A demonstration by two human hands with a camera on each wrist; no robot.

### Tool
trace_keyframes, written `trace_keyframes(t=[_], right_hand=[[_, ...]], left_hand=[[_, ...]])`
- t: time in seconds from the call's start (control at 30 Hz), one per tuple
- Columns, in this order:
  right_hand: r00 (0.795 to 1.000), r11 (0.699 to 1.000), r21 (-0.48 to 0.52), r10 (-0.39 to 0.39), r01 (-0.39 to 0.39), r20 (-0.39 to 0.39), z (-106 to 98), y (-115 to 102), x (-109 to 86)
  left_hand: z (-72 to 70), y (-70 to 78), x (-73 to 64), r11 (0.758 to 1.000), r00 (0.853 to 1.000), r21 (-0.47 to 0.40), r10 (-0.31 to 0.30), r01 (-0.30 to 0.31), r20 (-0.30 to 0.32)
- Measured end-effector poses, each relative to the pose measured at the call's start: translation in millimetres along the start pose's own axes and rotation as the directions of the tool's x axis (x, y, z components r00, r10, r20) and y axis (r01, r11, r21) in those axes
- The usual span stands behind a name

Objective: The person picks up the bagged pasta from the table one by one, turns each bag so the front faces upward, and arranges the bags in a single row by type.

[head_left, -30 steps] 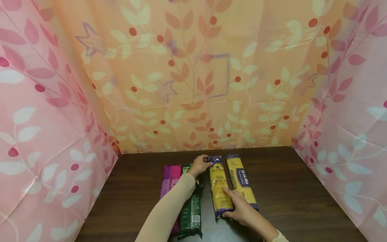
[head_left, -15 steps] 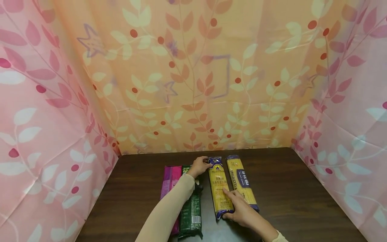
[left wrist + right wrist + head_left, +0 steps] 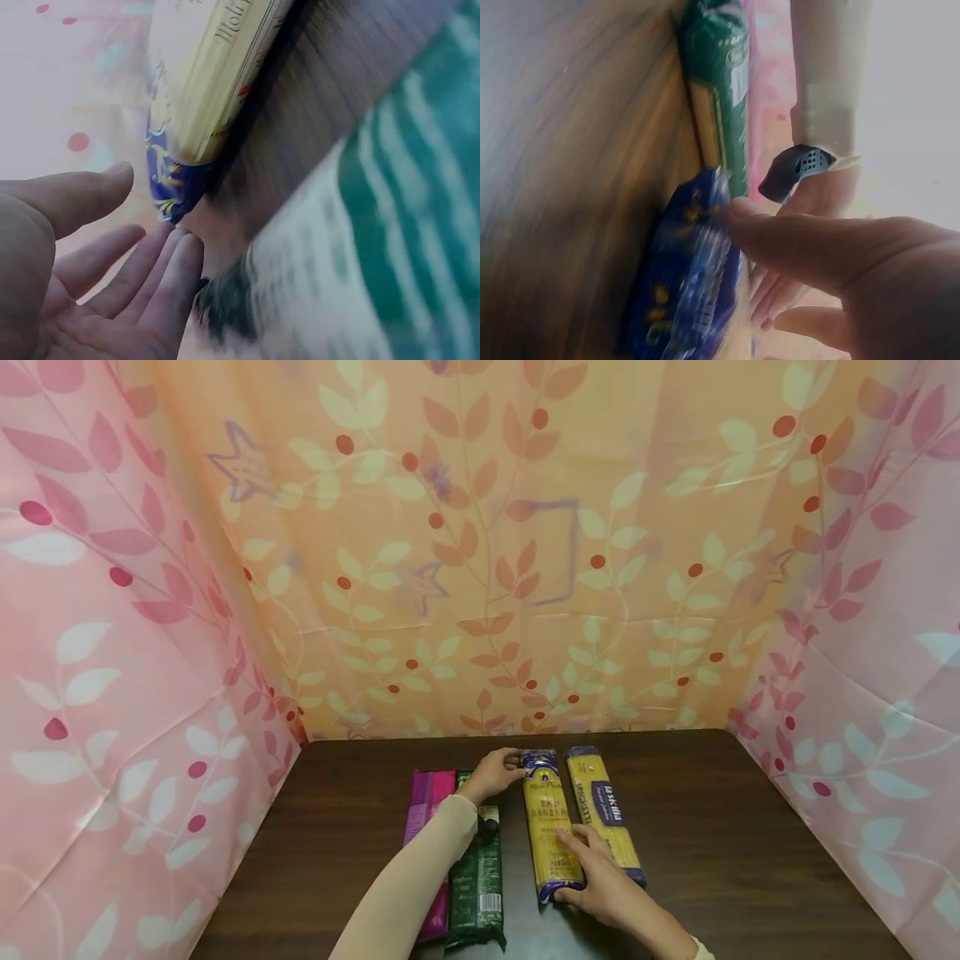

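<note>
A yellow spaghetti pack (image 3: 550,827) with blue ends lies lengthwise on the table between both hands. My left hand (image 3: 491,777) is at its far end; in the left wrist view the fingers (image 3: 184,259) reach out straight at the blue tip, the thumb held apart. At the near end, my right hand (image 3: 603,881) lays its thumb on the blue wrapper and a finger on the pack's right side. In the right wrist view, the thumb (image 3: 780,238) is straight against the blue end (image 3: 682,277). A second spaghetti pack (image 3: 591,770) lies just right of it, partly behind the right hand.
Left of the hands, a green pack (image 3: 477,893) and a magenta pack (image 3: 431,802) lie side by side, partly covered by the left forearm. The dark wooden table (image 3: 337,843) ends at a leaf-patterned curtain (image 3: 360,635), with pink curtains at both sides.
The head view has shifted slightly. Both hands stay at the two ends of the middle spaghetti pack, and the packs keep their places.
</note>
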State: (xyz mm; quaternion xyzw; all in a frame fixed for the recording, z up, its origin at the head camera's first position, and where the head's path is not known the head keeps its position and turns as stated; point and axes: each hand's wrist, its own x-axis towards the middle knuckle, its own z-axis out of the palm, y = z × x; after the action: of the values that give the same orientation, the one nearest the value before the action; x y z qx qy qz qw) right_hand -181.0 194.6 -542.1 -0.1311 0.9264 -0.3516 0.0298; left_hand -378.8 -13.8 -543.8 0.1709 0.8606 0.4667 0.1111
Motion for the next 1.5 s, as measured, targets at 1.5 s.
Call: trace_keyframes(t=[1.5], right_hand=[[0.971, 0.972, -0.200, -0.081, 0.127, 0.224, 74.3, -43.0, 8.6]], left_hand=[[-53.0, -18.8, -43.9, 0.816, 0.990, 0.579, -0.081, 0.001, 0.112]])
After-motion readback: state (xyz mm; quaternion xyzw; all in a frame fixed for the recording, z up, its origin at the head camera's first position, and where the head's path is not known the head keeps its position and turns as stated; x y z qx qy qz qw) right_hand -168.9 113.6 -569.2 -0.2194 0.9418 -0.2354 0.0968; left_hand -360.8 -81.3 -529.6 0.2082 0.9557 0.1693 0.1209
